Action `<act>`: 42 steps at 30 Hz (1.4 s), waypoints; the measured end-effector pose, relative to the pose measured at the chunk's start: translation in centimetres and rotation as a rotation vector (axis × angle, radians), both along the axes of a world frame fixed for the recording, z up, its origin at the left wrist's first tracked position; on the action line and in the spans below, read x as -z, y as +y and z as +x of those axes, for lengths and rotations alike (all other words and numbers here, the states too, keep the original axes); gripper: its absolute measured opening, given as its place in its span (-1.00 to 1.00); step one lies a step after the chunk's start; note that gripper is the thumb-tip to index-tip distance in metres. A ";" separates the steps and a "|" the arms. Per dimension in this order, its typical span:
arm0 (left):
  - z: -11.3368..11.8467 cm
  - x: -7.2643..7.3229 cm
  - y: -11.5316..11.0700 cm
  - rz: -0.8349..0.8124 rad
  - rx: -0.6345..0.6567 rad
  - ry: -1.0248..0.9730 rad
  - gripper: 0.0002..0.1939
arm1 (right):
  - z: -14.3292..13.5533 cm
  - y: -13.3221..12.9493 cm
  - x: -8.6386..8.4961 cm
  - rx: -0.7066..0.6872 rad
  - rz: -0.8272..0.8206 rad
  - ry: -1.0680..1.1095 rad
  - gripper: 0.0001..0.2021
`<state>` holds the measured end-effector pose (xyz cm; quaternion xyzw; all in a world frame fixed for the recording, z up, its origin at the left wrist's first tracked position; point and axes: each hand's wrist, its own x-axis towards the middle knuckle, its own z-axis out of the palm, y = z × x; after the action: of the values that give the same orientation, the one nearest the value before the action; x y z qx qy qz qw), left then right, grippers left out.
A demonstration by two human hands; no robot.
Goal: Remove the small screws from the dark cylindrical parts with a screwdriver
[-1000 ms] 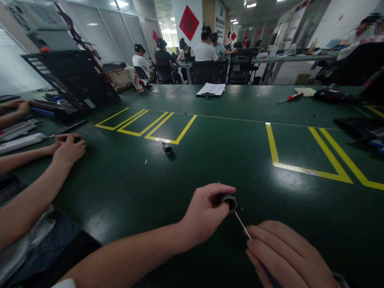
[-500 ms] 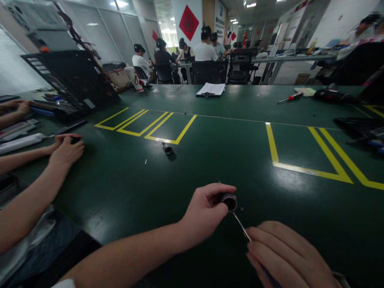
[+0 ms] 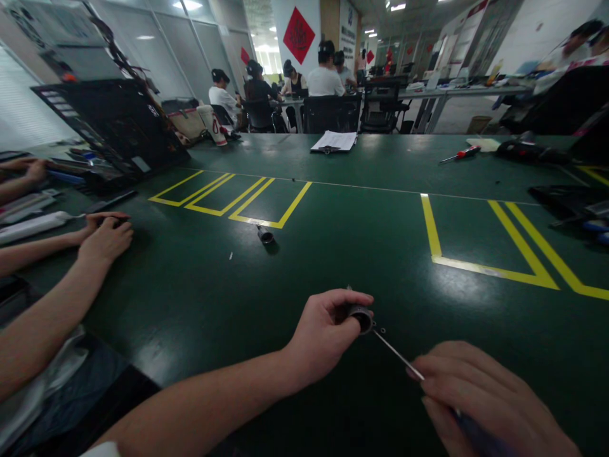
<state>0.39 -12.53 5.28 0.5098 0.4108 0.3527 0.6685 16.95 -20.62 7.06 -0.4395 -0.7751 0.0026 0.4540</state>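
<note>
Near the middle of the table, my left hand is closed around a dark hollow cylindrical part, its round opening turned toward me. My right hand, lower right, grips a screwdriver with a thin metal shaft and a dark bluish handle mostly covered by the palm. The shaft's tip is at the lower right rim of the part; whether it touches cannot be made out. A tiny ring lies on the table just right of the part.
A similar dark cylinder lies by the yellow tape. A clipboard with papers and a red-handled screwdriver lie farther back. On the left are a co-worker's hands and a black panel-like case.
My right hand has moved right, drawing the screwdriver's tip from inside the part's opening to its outer right edge. My left hand has stayed nearly still, with the part slightly turned.
</note>
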 end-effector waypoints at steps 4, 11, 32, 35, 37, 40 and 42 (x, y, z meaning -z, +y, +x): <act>-0.3 -0.2 0.2 -0.017 0.035 0.001 -0.70 | 1.6 1.8 0.3 0.079 -0.245 0.092 -0.86; -0.4 -0.8 0.2 -0.064 0.005 -0.051 -0.67 | 2.4 3.2 2.3 0.165 -0.302 0.148 -0.87; -0.5 -0.6 0.2 0.029 -0.024 0.013 -0.70 | 1.2 1.8 2.3 -0.022 0.132 -0.136 -0.86; -0.5 -0.4 0.3 0.090 -0.013 0.041 -0.72 | 1.1 0.9 1.7 -0.003 0.227 -0.106 -0.88; -0.5 -0.4 0.3 0.094 -0.005 0.047 -0.71 | 0.9 0.6 1.3 -0.015 0.259 -0.132 -0.92; -0.3 -0.5 0.3 0.084 -0.002 0.053 -0.71 | 0.5 0.5 0.8 -0.063 0.257 -0.172 -0.92; -0.2 -0.5 0.2 0.084 -0.004 0.055 -0.70 | 0.3 0.6 0.7 -0.067 0.243 -0.180 -0.90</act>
<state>0.20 -12.33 5.78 0.5463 0.4146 0.3569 0.6343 17.27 -20.00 6.40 -0.3539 -0.8214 -0.1154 0.4321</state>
